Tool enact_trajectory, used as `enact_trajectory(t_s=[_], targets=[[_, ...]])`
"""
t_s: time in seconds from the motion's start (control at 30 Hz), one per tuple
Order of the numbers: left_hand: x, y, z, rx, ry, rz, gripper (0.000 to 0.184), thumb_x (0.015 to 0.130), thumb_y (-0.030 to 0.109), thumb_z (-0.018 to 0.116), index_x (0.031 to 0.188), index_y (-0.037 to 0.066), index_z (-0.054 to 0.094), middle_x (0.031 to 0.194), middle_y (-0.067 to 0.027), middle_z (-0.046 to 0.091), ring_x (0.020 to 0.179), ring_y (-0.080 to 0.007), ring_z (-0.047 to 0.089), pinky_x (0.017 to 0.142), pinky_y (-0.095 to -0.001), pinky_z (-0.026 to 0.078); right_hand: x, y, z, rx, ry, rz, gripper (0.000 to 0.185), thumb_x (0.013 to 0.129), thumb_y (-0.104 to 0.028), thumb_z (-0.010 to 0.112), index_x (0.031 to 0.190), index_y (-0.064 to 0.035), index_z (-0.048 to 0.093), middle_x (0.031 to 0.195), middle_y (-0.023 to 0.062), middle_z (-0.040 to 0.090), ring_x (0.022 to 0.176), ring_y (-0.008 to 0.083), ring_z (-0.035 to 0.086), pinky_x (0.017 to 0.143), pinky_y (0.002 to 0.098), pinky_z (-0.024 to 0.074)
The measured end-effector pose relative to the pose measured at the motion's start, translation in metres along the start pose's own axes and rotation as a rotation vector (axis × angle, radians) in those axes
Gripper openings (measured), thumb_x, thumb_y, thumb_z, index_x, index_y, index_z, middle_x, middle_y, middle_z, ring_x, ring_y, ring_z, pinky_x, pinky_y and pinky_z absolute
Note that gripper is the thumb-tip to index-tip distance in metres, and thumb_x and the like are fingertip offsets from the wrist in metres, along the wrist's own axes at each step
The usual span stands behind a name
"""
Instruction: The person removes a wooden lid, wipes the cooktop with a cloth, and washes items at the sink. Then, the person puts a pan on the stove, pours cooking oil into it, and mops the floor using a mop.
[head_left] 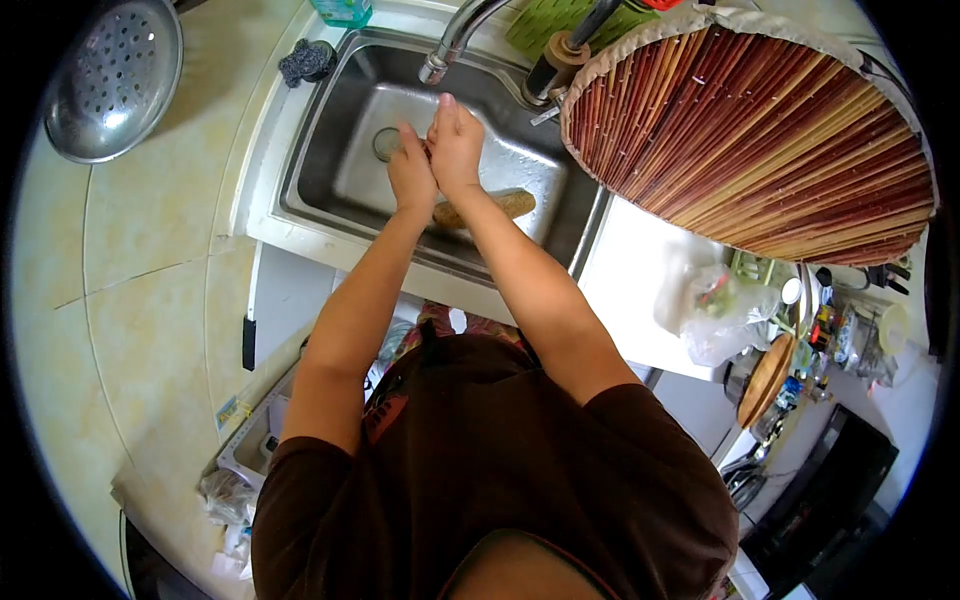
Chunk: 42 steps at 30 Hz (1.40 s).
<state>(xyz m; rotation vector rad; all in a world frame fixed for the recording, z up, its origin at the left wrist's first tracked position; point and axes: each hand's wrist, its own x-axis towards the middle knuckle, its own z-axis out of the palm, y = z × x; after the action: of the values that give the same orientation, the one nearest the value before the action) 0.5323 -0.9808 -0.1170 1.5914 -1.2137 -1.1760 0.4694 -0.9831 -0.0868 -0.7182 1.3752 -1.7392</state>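
My left hand [411, 172] and my right hand [456, 145] are close together over the metal sink [365, 95], just below the faucet [435, 66]. Both have their fingers curled, with the hands against each other. A small dark patch shows between them, but what they hold, if anything, I cannot make out. Under my right wrist, a brown, elongated root vegetable [515, 204] lies in the basin, partly hidden by my forearms. The round drain [386, 144] is visible left of my hands.
A dark scrubbing pad [308, 62] sits on the sink's left rim, near a bluish-green bottle [345, 10]. At far left is a perforated metal colander [118, 80]. A large reddish slatted cover [740, 130] stands right of the sink, with a plastic bag [728, 315] on the counter.
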Motion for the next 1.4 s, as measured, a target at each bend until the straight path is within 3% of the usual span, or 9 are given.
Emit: enact_trajectory(t_s=[0.23, 0.57, 0.7, 0.8, 0.83, 0.97, 1.07, 1.2, 1.4], targets=[[-0.008, -0.017, -0.007, 0.722, -0.097, 0.417, 0.054, 0.096, 0.038, 0.037, 0.07, 0.002, 0.067, 0.062, -0.0212, 0.062, 0.058, -0.0401, 0.06, 0.058, -0.0492, 0.048, -0.006, 0.03, -0.025, 0.376, 0.289, 0.457, 0.043, 0.1, -0.035, 0.041, 0.065, -0.0106, 0.039, 0.052, -0.001, 0.036, 0.042, 0.0111, 0.033, 0.038, 0.0263, 0.03], [-0.019, -0.053, 0.0, 0.839, -0.598, 0.936, 0.041, 0.093, 0.038, 0.046, 0.077, 0.005, 0.064, 0.062, -0.0171, 0.062, 0.053, -0.0366, 0.06, 0.051, -0.0454, 0.049, -0.033, 0.096, -0.085, 0.577, 0.616, 0.784, 0.039, 0.1, -0.036, 0.039, 0.072, -0.0106, 0.044, 0.059, 0.001, 0.04, 0.05, 0.0147, 0.041, 0.044, 0.0282, 0.0402], [-0.036, -0.061, 0.019, 0.639, -0.624, 0.369, 0.042, 0.093, 0.039, 0.046, 0.11, 0.005, 0.063, 0.089, -0.0203, 0.067, 0.081, -0.038, 0.064, 0.074, -0.0456, 0.051, -0.047, 0.087, -0.123, 0.022, 0.283, 0.395, 0.039, 0.1, -0.037, 0.04, 0.098, -0.0017, 0.057, 0.076, 0.0075, 0.058, 0.062, 0.0144, 0.053, 0.052, 0.0267, 0.0468], [-0.016, -0.119, 0.033, 0.756, -0.627, 0.534, 0.043, 0.093, 0.041, 0.047, 0.117, 0.008, 0.06, 0.11, -0.0196, 0.063, 0.1, -0.0359, 0.059, 0.088, -0.0418, 0.047, -0.076, -0.003, -0.156, -0.06, 0.051, 0.347, 0.044, 0.1, -0.036, 0.04, 0.118, 0.0013, 0.054, 0.093, 0.0109, 0.065, 0.069, 0.013, 0.062, 0.053, 0.0252, 0.0502], [-0.014, -0.094, 0.031, 0.989, -0.828, 0.318, 0.05, 0.088, 0.044, 0.053, 0.127, 0.013, 0.054, 0.13, -0.0171, 0.052, 0.116, -0.0328, 0.052, 0.096, -0.0401, 0.043, -0.085, -0.023, -0.172, -0.057, 0.098, 0.319, 0.045, 0.1, -0.036, 0.04, 0.119, 0.0017, 0.053, 0.094, 0.0115, 0.065, 0.069, 0.0132, 0.063, 0.053, 0.0253, 0.0511], [0.0, -0.136, 0.042, 1.401, -1.037, 0.264, 0.074, 0.08, 0.046, 0.063, 0.143, 0.023, 0.033, 0.144, -0.0108, 0.037, 0.13, -0.0302, 0.037, 0.102, -0.0481, 0.036, -0.124, -0.092, -0.229, -0.421, 0.282, 0.014, 0.042, 0.1, -0.031, 0.04, 0.125, 0.0009, 0.052, 0.105, 0.0148, 0.064, 0.086, 0.0192, 0.064, 0.072, 0.0281, 0.0531], [0.0, -0.174, 0.055, 1.47, -1.065, 0.232, 0.078, 0.079, 0.044, 0.065, 0.145, 0.023, 0.028, 0.142, -0.0106, 0.039, 0.129, -0.0305, 0.038, 0.103, -0.0504, 0.034, -0.15, -0.063, -0.297, -1.025, 0.47, -0.257, 0.035, 0.099, -0.02, 0.043, 0.128, -0.002, 0.052, 0.125, 0.0185, 0.054, 0.112, 0.0289, 0.055, 0.094, 0.0358, 0.0449], [0.004, -0.239, 0.081, 1.423, -0.998, 0.315, 0.055, 0.082, 0.028, 0.058, 0.135, 0.021, 0.043, 0.125, -0.0086, 0.057, 0.113, -0.03, 0.055, 0.095, -0.0494, 0.037, -0.187, -0.016, -0.327, -1.571, 0.291, -0.049, 0.046, 0.084, -0.002, 0.054, 0.129, -0.0132, 0.053, 0.14, 0.0202, 0.039, 0.127, 0.04, 0.037, 0.106, 0.0466, 0.0316], [-0.011, -0.106, 0.06, 1.043, -1.143, 0.304, 0.059, 0.078, 0.035, 0.061, 0.133, 0.019, 0.046, 0.112, -0.0125, 0.064, 0.105, -0.0287, 0.061, 0.085, -0.041, 0.046, -0.189, -0.007, -0.327, -1.568, 0.355, -0.111, 0.048, 0.085, -0.004, 0.055, 0.13, -0.0188, 0.052, 0.14, 0.0199, 0.038, 0.125, 0.0434, 0.038, 0.105, 0.0492, 0.0318]])
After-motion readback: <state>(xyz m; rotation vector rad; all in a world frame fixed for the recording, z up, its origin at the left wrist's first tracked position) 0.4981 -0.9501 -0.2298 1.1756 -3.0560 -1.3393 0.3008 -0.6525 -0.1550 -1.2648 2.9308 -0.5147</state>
